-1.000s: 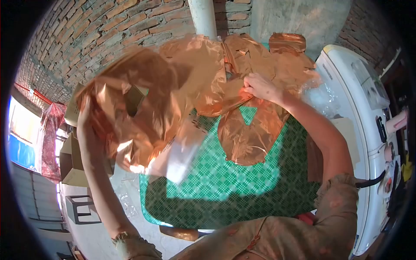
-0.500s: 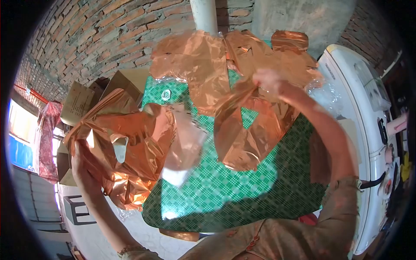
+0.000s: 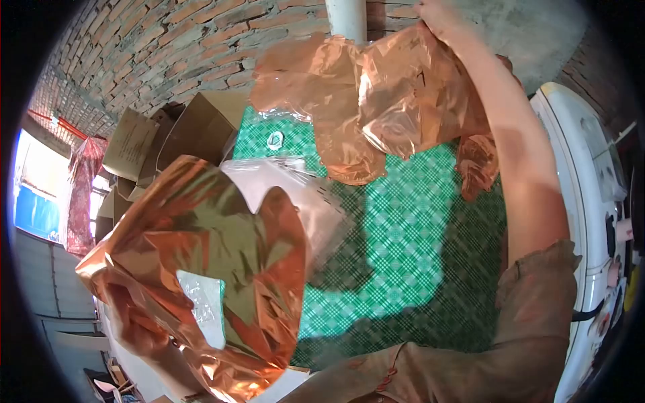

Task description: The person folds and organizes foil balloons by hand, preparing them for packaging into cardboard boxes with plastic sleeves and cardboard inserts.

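Note:
A flat, uninflated copper-coloured foil balloon [image 3: 248, 235] with a hole in it hangs at the left, close to the camera. My left hand [image 3: 138, 326] grips its left side, and the shiny film partly covers the fingers. At the top, my right hand [image 3: 440, 20] is closed on the upper corner of another copper foil balloon [image 3: 403, 94], holding it up over the far side of the table; the hand is blurred. More copper foil [image 3: 302, 74] lies wrinkled beside that one. A clear plastic bag [image 3: 316, 201] rests on the table behind the left balloon.
The table wears a green checked cloth [image 3: 406, 248] with a small white ring-shaped item [image 3: 275, 140] on it. Open cardboard boxes [image 3: 195, 134] stand at the left. On the right is a white appliance [image 3: 571, 174]; a brick wall [image 3: 188, 54] and white pipe [image 3: 347, 20] rise behind.
My right hand has moved up and away, lifting a foil balloon at the far side. My left hand has brought its balloon lower and nearer the camera.

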